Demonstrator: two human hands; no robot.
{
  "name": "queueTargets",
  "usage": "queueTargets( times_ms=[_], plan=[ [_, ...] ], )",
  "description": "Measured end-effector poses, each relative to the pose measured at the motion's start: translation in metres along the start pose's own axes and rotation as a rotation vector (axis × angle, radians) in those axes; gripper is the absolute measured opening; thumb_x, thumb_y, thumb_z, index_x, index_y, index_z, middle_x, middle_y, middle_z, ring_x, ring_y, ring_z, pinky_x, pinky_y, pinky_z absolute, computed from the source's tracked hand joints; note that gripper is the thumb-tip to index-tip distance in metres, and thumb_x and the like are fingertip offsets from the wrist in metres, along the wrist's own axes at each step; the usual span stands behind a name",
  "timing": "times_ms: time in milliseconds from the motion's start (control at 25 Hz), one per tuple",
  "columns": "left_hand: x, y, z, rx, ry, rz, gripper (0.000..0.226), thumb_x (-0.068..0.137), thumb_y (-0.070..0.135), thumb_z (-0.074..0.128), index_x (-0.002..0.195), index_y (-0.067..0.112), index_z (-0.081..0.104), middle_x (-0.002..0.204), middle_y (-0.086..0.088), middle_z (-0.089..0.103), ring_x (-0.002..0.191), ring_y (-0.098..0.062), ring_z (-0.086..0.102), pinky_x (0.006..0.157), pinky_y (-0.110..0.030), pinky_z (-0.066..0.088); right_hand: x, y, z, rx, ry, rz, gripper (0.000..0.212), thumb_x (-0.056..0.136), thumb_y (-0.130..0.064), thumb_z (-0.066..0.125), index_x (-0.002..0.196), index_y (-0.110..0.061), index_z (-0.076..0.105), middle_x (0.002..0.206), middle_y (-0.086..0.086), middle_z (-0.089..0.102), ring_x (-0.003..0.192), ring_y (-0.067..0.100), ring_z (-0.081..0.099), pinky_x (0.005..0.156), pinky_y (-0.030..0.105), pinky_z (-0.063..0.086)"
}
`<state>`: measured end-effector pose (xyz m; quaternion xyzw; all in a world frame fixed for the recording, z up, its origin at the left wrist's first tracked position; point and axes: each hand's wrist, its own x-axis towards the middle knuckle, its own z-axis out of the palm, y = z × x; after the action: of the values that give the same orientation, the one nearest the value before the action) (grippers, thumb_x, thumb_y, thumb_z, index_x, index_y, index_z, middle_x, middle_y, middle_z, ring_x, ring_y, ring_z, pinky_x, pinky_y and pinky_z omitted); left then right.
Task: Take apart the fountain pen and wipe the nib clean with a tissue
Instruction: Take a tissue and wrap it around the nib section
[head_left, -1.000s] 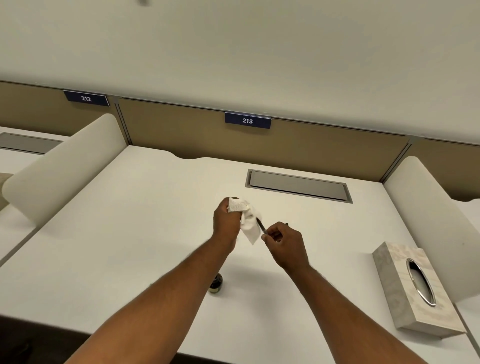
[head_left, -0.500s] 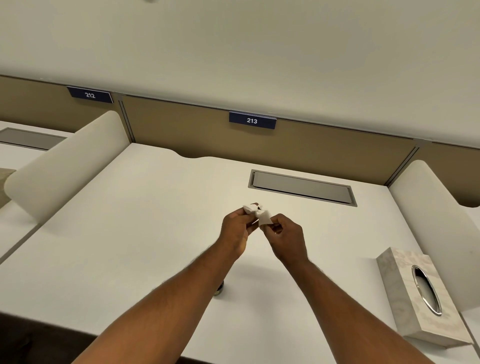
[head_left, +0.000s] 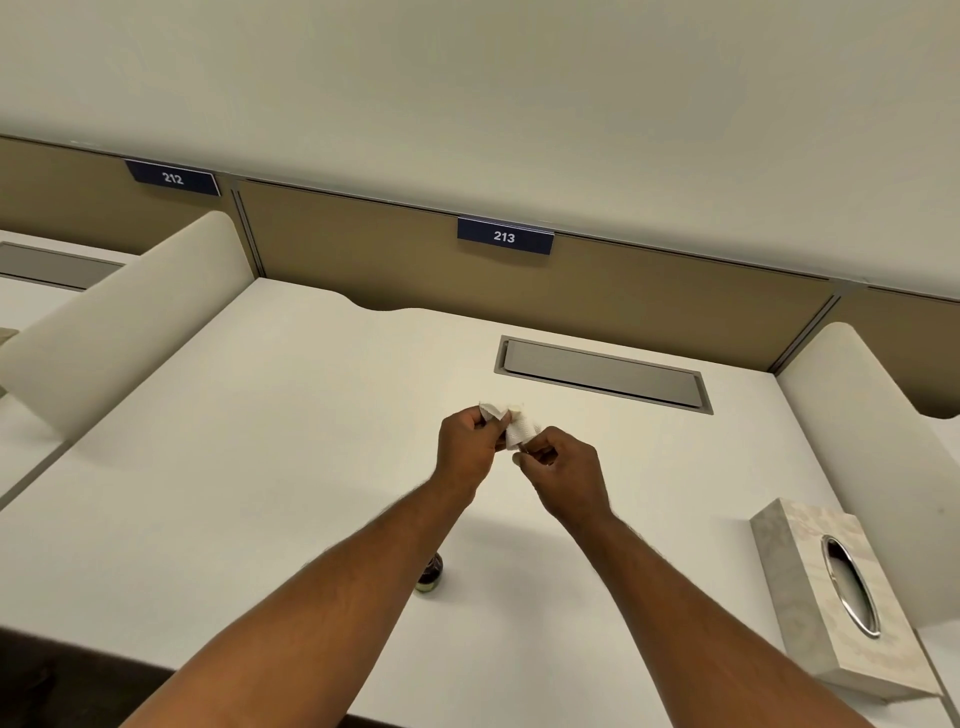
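Above the middle of the white desk (head_left: 260, 467) my two hands meet. My left hand (head_left: 467, 449) pinches a crumpled white tissue (head_left: 511, 423). My right hand (head_left: 563, 467) is closed around the thin dark pen part (head_left: 523, 446), whose end goes into the tissue. Only a short sliver of the pen shows between the hands; the nib is hidden inside the tissue. A small dark piece with a greenish end (head_left: 430, 574) lies on the desk under my left forearm, mostly covered.
A pale tissue box with an oval metal opening (head_left: 831, 587) lies at the right front of the desk. A grey recessed cable flap (head_left: 602, 374) sits at the back. Curved white dividers (head_left: 119, 312) stand at both sides, with a tan partition behind.
My hands have come closer together and the tissue has been bunched tighter around the pen's end, so less of the pen shows. The view shifted slightly.
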<state>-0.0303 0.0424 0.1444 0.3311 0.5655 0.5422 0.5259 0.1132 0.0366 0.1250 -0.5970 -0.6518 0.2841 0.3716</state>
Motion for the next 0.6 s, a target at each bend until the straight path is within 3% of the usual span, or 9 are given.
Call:
queueTargets(
  times_ms=[120,240,280,360,480,520,600],
  plan=[
    [0.000,0.003,0.000,-0.020,-0.060,-0.008,0.022,0.098,0.011,0.065,0.112,-0.005,0.070,0.109,-0.020,0.076,0.103,-0.036,0.073,0.064,-0.017,0.057,0.002,0.002,-0.002,0.030,-0.005,-0.004,0.011,0.080,-0.017,0.081,0.078,-0.022,0.071,0.070,-0.012,0.071,0.067,0.003,0.066,0.064,0.019,0.049],
    [0.000,0.004,0.003,0.039,-0.070,-0.037,0.023,0.099,0.009,0.062,0.115,-0.007,0.068,0.112,-0.022,0.074,0.103,-0.036,0.073,0.079,-0.043,0.049,0.001,0.006,-0.002,0.027,-0.033,-0.016,0.007,0.082,-0.015,0.079,0.082,-0.019,0.073,0.072,-0.010,0.072,0.069,0.003,0.066,0.066,0.017,0.048],
    [0.003,0.002,0.003,0.054,-0.060,-0.048,0.022,0.099,0.009,0.063,0.114,-0.007,0.069,0.111,-0.022,0.074,0.103,-0.036,0.073,0.077,-0.043,0.050,0.000,0.007,-0.002,0.031,-0.034,-0.023,0.007,0.082,-0.015,0.079,0.083,-0.019,0.074,0.073,-0.009,0.073,0.071,0.004,0.066,0.067,0.017,0.049],
    [0.007,0.002,0.003,0.045,-0.035,-0.083,0.022,0.099,0.011,0.063,0.112,-0.005,0.070,0.111,-0.023,0.074,0.103,-0.037,0.073,0.064,-0.032,0.058,-0.001,0.008,0.000,0.042,-0.024,-0.035,0.007,0.082,-0.013,0.079,0.084,-0.017,0.074,0.075,-0.009,0.073,0.073,0.004,0.067,0.069,0.016,0.051],
    [0.010,-0.002,0.004,0.015,0.023,-0.135,0.021,0.099,0.014,0.062,0.111,-0.002,0.071,0.107,-0.020,0.075,0.097,-0.034,0.074,0.041,-0.014,0.049,0.001,0.009,-0.001,0.038,-0.028,-0.021,0.008,0.083,-0.013,0.078,0.083,-0.018,0.073,0.075,-0.009,0.073,0.073,0.005,0.067,0.070,0.019,0.052],
    [0.012,-0.004,0.002,-0.004,0.059,-0.138,0.021,0.099,0.015,0.063,0.109,-0.001,0.071,0.104,-0.019,0.076,0.094,-0.031,0.074,0.040,-0.013,0.048,0.002,0.010,-0.002,0.035,-0.031,-0.007,0.008,0.083,-0.013,0.078,0.082,-0.019,0.072,0.074,-0.009,0.073,0.072,0.005,0.067,0.069,0.020,0.052],
    [0.019,-0.004,-0.002,-0.060,0.115,-0.131,0.019,0.096,0.018,0.069,0.102,0.001,0.074,0.102,-0.020,0.076,0.087,-0.030,0.074,0.057,-0.026,0.061,0.001,0.013,-0.006,0.029,-0.017,0.009,0.011,0.083,-0.013,0.077,0.079,-0.020,0.071,0.073,-0.010,0.072,0.071,0.005,0.067,0.068,0.021,0.051]
  ],
)
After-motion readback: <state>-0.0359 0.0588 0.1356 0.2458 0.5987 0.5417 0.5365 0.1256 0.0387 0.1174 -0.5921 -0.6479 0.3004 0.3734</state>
